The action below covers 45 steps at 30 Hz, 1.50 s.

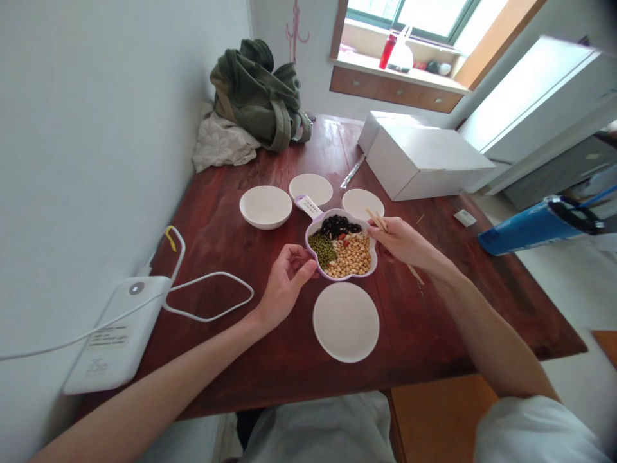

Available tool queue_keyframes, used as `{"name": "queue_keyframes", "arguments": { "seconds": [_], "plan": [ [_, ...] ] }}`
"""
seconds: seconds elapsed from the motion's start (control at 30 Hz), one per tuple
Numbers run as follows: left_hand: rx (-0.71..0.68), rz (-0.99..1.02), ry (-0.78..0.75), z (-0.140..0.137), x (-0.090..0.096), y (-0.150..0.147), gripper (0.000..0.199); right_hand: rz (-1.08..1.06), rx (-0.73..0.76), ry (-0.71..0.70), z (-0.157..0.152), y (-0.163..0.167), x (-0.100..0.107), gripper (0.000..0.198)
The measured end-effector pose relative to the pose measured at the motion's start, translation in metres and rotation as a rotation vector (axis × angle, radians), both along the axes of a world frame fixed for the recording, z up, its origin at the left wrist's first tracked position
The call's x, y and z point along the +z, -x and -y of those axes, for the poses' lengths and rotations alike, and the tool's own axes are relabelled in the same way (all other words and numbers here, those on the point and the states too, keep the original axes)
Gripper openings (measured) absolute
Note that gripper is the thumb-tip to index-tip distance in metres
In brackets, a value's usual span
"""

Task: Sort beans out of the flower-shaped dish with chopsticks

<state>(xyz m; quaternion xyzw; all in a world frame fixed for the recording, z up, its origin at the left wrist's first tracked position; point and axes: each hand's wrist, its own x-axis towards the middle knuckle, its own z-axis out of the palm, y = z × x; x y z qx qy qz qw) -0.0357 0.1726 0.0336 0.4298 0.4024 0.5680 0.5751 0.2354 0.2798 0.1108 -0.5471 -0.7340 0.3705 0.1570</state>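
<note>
A purple-rimmed, flower-shaped dish (312, 226) with a short labelled handle sits mid-table. Black beans (337, 225), green mung beans (322, 249) and yellow soybeans (354, 256) lie in it in separate patches, with a few reddish nuts (343, 238) in the middle. My left hand (288, 278) grips the dish's left rim, its thumb near the edge and its fingers curled. In my right hand (398, 239) is a pair of wooden chopsticks (415, 275), closed in the fingers at the dish's right side. Whether those fingers also touch the rim, I cannot tell.
Around the dish stand a white bowl (265, 207) and white plates (311, 189), (363, 203), (346, 321). A power bank (120, 334) with a looping white cable (207, 318) lies left. Behind are a green bag (258, 90) and white box (429, 154); a blue tumbler (530, 225) is right.
</note>
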Motion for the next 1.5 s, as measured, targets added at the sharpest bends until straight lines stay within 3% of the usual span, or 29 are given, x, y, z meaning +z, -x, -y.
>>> {"name": "queue_keyframes", "arguments": {
  "seconds": [0.17, 0.37, 0.5, 0.57, 0.7, 0.8, 0.87, 0.97, 1.23, 1.37, 1.5],
  "plan": [
    [-0.144, 0.206, 0.063, -0.002, -0.004, 0.002, 0.073, -0.054, -0.009, 0.123, 0.016, 0.013, 0.017, 0.021],
    [-0.147, 0.247, 0.033, -0.002, 0.000, 0.006, 0.065, -0.152, 0.024, 0.147, 0.030, 0.020, 0.026, 0.020],
    [-0.105, 0.287, 0.089, -0.004, -0.005, 0.007, 0.068, -0.132, 0.053, 0.135, 0.033, 0.013, 0.029, 0.033],
    [-0.083, 0.279, 0.102, -0.005, -0.007, 0.008, 0.068, -0.236, 0.031, 0.147, 0.033, 0.005, 0.037, 0.035],
    [-0.095, 0.163, 0.071, -0.005, -0.004, 0.010, 0.070, -0.706, 0.011, 0.138, 0.031, -0.020, 0.070, 0.045],
    [-0.108, 0.114, 0.066, -0.003, -0.001, 0.010, 0.067, -0.848, 0.012, -0.122, 0.029, -0.029, 0.094, 0.043],
    [-0.106, 0.118, 0.065, -0.003, -0.001, 0.008, 0.067, -0.810, 0.008, -0.174, 0.030, -0.025, 0.099, 0.046],
    [-0.090, 0.148, 0.058, -0.003, -0.002, 0.004, 0.066, -0.790, 0.069, -0.138, 0.030, -0.012, 0.090, 0.059],
    [-0.062, 0.202, 0.099, -0.006, -0.001, 0.000, 0.054, -0.756, 0.436, -0.227, 0.020, -0.009, 0.051, 0.060],
    [-0.077, 0.194, 0.090, -0.006, -0.001, 0.001, 0.056, -0.893, 0.340, -0.249, 0.021, -0.013, 0.028, 0.071],
    [-0.073, 0.179, 0.077, -0.006, -0.002, 0.000, 0.053, -0.931, 0.049, -0.169, 0.023, -0.022, -0.007, 0.079]
  ]
}}
